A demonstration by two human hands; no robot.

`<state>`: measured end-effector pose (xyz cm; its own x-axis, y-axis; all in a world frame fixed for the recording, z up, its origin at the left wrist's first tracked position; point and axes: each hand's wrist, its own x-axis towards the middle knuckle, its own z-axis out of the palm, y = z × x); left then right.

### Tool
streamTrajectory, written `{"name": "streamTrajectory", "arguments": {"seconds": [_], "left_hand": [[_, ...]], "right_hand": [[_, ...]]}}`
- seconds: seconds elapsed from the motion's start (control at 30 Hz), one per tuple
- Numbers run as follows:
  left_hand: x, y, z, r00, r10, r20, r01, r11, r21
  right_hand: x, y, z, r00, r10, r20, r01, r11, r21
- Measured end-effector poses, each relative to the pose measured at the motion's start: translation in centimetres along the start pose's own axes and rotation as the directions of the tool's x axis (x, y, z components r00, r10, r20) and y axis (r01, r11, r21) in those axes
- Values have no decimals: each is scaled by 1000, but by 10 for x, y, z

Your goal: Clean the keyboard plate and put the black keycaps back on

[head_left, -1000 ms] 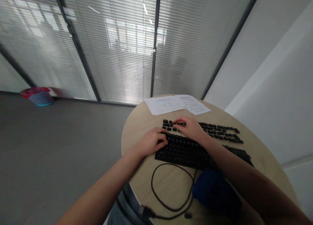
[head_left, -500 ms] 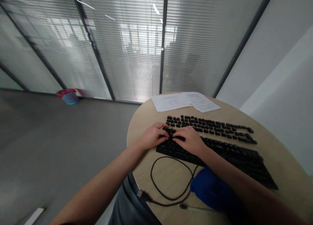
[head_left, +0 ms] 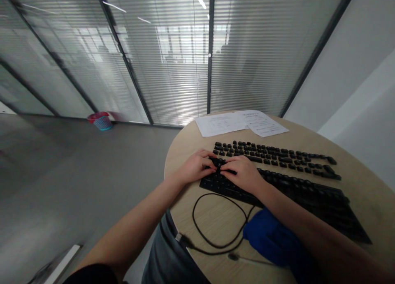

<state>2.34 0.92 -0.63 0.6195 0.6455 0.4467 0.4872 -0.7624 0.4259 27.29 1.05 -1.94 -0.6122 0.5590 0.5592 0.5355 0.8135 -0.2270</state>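
some of the keyboard [head_left: 305, 195] hides behind the right hand [head_left: 245, 172].

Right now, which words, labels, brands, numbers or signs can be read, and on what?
None can be read clearly.
Left paper: print too faint and small.
Right paper: heading and lines too blurred.
Loose keys and keyboard: any markings too small to tell.

looked like we were in some office, since we had glass partitions [head_left: 175, 93] with blinds [head_left: 247, 80], plus printed sheets [head_left: 222, 124] and a keyboard [head_left: 314, 197] on our table [head_left: 181, 148].
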Motion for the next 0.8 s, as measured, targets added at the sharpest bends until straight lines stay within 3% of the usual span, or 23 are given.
{"name": "streamTrajectory", "arguments": {"seconds": [0.3, 0.43, 0.6, 0.7, 0.8], "left_hand": [[2, 0, -2, 996, 44, 76, -48, 998, 47], [-1, -4, 3, 1000, 16, 12, -16, 999, -31], [-3, -13, 4, 967, -128, -220, 82, 975, -205], [-4, -15, 3, 958, -171, -231, 125, 972, -201], [-4, -14, 3, 974, -131, -183, 98, 979, -178]], "right_hand": [[0, -2, -1, 1000, 22, 1, -22, 1000, -14], [-1, -1, -1, 1000, 18, 13, -18, 1000, -13], [-2, 0, 0, 1000, -2, 14, 3, 1000, -4], [-1, 1, -1, 1000, -18, 8, 18, 1000, 8], [-1, 1, -1, 1000, -20, 12, 20, 1000, -5]]}}
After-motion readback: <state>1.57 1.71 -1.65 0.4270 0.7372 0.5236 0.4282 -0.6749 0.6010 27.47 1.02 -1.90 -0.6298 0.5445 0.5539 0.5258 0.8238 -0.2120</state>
